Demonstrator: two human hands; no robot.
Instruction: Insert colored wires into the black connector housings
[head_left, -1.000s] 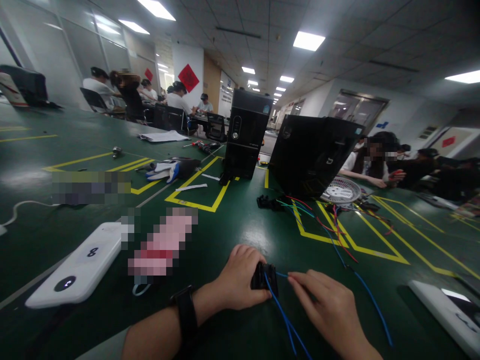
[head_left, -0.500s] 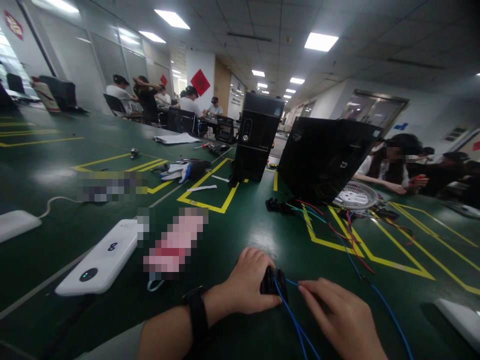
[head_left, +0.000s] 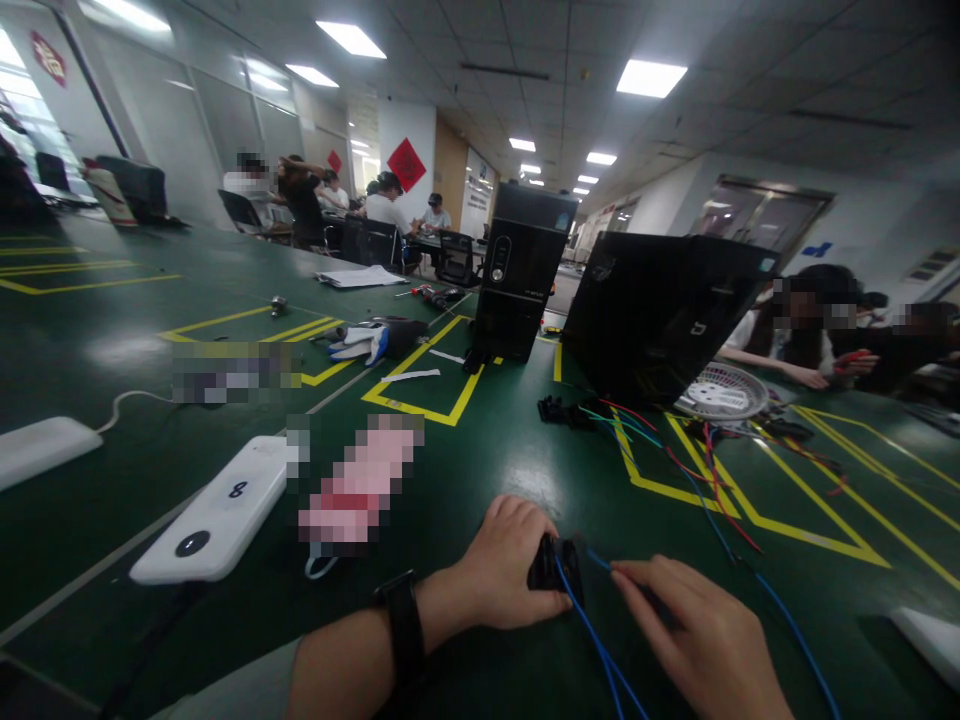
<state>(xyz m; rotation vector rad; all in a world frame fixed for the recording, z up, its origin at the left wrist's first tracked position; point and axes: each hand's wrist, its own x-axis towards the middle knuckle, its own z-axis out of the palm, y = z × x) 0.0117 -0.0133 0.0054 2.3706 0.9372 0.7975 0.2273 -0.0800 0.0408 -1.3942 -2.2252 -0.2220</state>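
My left hand point(head_left: 510, 565) is closed around a small black block-shaped part point(head_left: 555, 566), perhaps a connector or terminal block, and rests low over the green table. A blue wire point(head_left: 589, 625) runs out of the block's near side toward the bottom edge of the view. Just to the right, my right hand point(head_left: 697, 630) pinches a blue wire end point(head_left: 598, 560) between thumb and fingers. The wire's tip points at the block, with a small gap between them. Another stretch of blue wire point(head_left: 799, 640) curves past my right hand.
Beyond my hands lie loose red, green and blue wires point(head_left: 709, 470) and a black part point(head_left: 562, 411). Two black computer towers point(head_left: 517, 280) stand behind. A white power bank point(head_left: 214, 520) lies at left, gloves point(head_left: 367, 340) farther back. A person point(head_left: 806, 340) sits at far right.
My right hand has drawn slightly rightward with the wire, and the tip now stands apart from the black block. The whole scene has shifted a little to the right in view.
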